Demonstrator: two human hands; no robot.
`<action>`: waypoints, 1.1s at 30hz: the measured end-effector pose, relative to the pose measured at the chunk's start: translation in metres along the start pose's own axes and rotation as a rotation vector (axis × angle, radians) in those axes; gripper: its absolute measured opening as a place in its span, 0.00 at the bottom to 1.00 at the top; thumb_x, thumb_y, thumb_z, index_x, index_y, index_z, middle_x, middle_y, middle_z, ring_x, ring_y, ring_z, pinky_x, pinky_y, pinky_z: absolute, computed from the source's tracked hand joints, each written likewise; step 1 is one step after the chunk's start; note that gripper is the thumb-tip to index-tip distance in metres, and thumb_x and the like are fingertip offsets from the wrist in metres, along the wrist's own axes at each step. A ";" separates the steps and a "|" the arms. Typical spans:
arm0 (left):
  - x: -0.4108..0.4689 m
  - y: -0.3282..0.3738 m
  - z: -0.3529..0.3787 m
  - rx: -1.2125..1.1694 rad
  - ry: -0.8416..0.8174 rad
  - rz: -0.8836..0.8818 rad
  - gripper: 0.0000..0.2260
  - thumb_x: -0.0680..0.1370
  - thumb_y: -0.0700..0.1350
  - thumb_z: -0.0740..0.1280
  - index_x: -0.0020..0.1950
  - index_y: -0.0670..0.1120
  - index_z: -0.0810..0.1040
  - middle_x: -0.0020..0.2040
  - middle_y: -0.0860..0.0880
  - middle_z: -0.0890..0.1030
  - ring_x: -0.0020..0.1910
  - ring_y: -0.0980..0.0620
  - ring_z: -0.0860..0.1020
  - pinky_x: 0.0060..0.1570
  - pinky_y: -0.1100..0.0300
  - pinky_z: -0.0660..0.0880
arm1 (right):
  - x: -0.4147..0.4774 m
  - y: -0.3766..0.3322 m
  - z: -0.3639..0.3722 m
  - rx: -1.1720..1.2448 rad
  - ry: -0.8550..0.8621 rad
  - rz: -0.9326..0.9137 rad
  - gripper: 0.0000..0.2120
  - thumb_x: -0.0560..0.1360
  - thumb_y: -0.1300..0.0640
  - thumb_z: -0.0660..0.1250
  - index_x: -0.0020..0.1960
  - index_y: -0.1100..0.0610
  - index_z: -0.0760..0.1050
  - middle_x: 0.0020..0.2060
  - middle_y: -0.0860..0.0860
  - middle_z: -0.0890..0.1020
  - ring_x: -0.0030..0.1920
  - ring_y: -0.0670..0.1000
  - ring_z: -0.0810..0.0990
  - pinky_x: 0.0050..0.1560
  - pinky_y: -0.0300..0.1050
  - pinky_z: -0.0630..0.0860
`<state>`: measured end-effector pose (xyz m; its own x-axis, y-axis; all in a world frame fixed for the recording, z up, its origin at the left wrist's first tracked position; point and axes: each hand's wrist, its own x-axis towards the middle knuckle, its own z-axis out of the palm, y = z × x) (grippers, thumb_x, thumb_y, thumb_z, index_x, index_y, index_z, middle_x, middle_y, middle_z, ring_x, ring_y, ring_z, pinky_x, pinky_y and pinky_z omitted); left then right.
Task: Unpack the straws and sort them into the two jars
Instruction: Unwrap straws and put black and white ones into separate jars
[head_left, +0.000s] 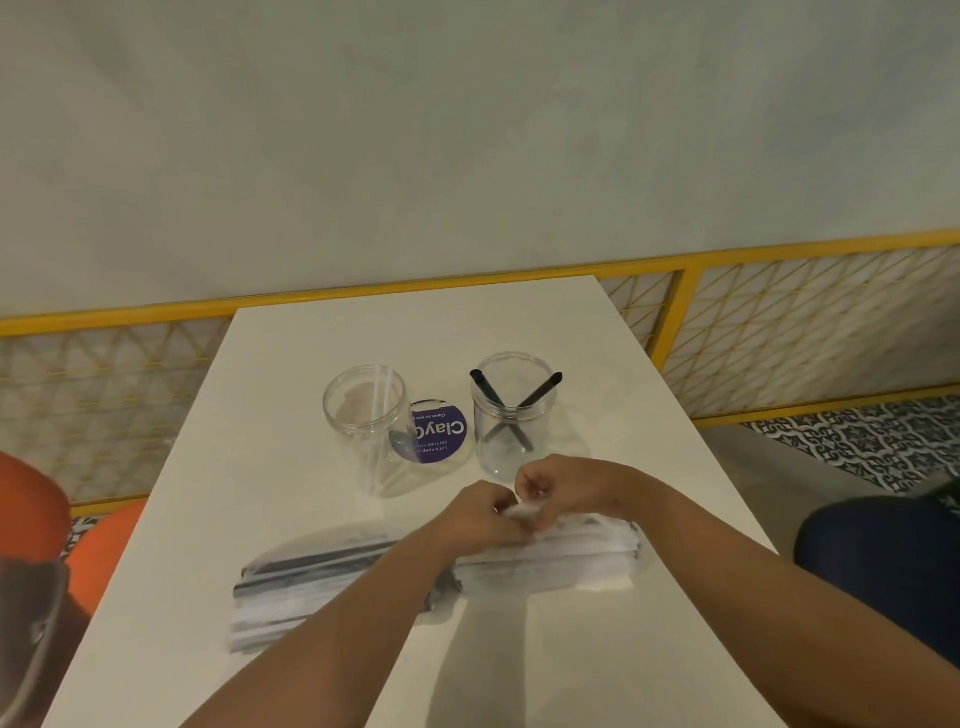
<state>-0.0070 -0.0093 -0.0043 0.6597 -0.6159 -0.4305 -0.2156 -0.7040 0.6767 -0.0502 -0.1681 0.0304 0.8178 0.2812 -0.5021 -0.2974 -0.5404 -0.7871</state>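
Two clear jars stand on the white table (519, 649). The left jar (363, 431) holds white straws; the right jar (514, 415) holds two black straws (514, 402) crossed. In front of them lies a spread pile of paper-wrapped straws (322, 577), some dark, some white. Above the pile's right part, my left hand (483, 512) and my right hand (556, 483) meet, and both pinch a white paper wrapper (522, 512) between their fingertips. What the wrapper holds is hidden by the fingers.
A round purple sticker (439, 434) lies on the table between the jars. A yellow lattice railing (779, 332) runs behind the table. An orange seat (104, 540) is at the left, and a dark-clothed knee (883, 561) is at the right table edge.
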 end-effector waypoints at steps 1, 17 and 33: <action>-0.001 0.000 0.001 0.012 -0.008 -0.003 0.09 0.71 0.46 0.71 0.45 0.41 0.78 0.36 0.49 0.72 0.35 0.53 0.69 0.36 0.62 0.65 | -0.002 -0.001 0.000 0.028 0.001 -0.027 0.15 0.66 0.71 0.69 0.38 0.51 0.71 0.37 0.49 0.72 0.34 0.45 0.68 0.35 0.36 0.66; -0.015 -0.004 0.002 -0.028 0.136 0.285 0.06 0.70 0.31 0.68 0.44 0.40 0.81 0.35 0.55 0.69 0.35 0.58 0.67 0.36 0.73 0.64 | -0.029 0.009 -0.004 -0.362 0.339 -0.036 0.17 0.71 0.59 0.71 0.57 0.54 0.70 0.46 0.44 0.68 0.41 0.43 0.71 0.40 0.25 0.68; -0.018 0.006 0.005 -0.035 0.087 0.173 0.06 0.74 0.36 0.66 0.47 0.42 0.82 0.44 0.51 0.75 0.44 0.54 0.72 0.39 0.75 0.65 | -0.059 -0.017 -0.008 0.736 0.244 -0.521 0.17 0.62 0.69 0.55 0.25 0.55 0.77 0.32 0.51 0.80 0.39 0.49 0.76 0.43 0.38 0.71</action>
<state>-0.0234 -0.0041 0.0043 0.6749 -0.6929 -0.2538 -0.3072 -0.5765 0.7572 -0.0890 -0.1816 0.0763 0.9919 0.1272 0.0019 -0.0326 0.2686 -0.9627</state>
